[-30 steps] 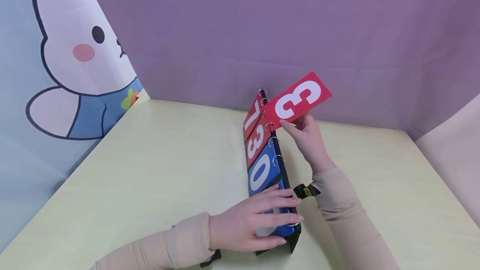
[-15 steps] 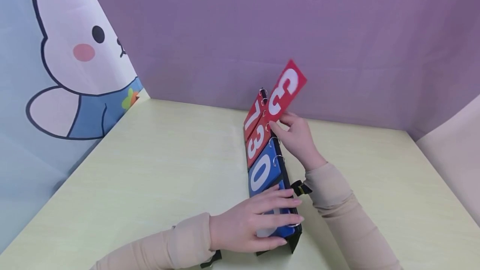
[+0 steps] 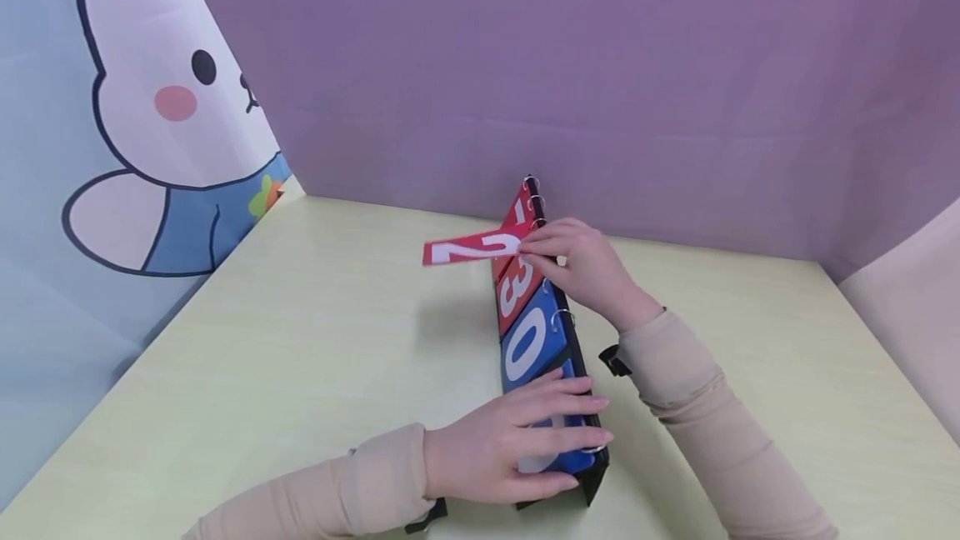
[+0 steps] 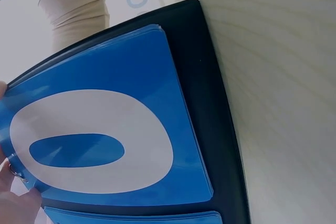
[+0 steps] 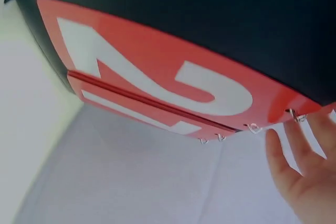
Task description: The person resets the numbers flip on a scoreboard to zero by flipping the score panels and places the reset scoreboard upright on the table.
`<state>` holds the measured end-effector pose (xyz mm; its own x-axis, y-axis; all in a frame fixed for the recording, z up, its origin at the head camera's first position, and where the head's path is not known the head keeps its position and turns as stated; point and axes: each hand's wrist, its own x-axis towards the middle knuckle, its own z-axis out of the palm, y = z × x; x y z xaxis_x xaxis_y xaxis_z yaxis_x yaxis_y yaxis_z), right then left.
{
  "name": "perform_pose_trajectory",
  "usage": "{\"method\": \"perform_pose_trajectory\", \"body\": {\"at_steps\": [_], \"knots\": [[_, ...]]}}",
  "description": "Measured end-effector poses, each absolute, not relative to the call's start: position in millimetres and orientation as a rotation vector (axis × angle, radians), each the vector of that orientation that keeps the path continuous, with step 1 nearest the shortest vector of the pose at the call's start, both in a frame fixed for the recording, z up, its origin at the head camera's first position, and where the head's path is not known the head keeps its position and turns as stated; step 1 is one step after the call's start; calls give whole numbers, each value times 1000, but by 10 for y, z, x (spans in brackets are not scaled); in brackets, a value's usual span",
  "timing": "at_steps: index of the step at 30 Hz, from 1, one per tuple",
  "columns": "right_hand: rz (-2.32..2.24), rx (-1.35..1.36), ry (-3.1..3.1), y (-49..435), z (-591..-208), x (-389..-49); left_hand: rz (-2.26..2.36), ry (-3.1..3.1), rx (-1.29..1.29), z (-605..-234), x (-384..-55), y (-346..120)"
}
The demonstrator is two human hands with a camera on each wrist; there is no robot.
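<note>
A black flip scoreboard (image 3: 595,482) with red and blue number cards stands tilted on the table. My right hand (image 3: 592,273) pinches the ring end of a red number card (image 3: 471,247) marked 2, which sticks out leftward over the front. Behind the board, the right wrist view has my right hand (image 5: 310,182) at the metal rings (image 5: 254,128), near another red card (image 5: 142,30) reading 2. My left hand (image 3: 495,457) rests across the near blue card with fingers straight, tips over the top edge. That card's 0 (image 4: 149,114) fills the left wrist view.
Pale table (image 3: 360,315) surrounds the board. A purple cloth backdrop (image 3: 600,65) rises behind it, and a cartoon-printed cloth (image 3: 150,148) hangs at the left. Wrist straps (image 3: 615,361) show beside the sleeves.
The red card that stood raised showing 3 has swung over to the left, now showing a 2. My right hand has followed to the rings. The left hand stays put.
</note>
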<state>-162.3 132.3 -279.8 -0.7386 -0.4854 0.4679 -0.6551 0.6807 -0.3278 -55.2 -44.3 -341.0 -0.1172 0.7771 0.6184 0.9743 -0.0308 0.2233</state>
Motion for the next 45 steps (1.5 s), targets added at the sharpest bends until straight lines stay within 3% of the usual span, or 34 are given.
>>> {"method": "perform_pose_trajectory", "body": {"at_steps": [14,24,35,39,45], "knots": [[506,988,-2977,1222,-2545,-1776,-882,-1937,-1839,-3407,-553,-435],[919,941,-2863,1383,-2632,-1799,-873,-1938,-1843,-3424,-566,-413],[936,994,-2837,1357,-2649,-1811,-876,-1945,-1822,-3421,-573,-420],[1188,833,-2778,1386,-2680,-1830,-869,-1926,-1821,-3420,-578,-421],[1871,312,-2475,1567,-2931,-1826,-861,-1921,-1828,-3421,-583,-410]]}}
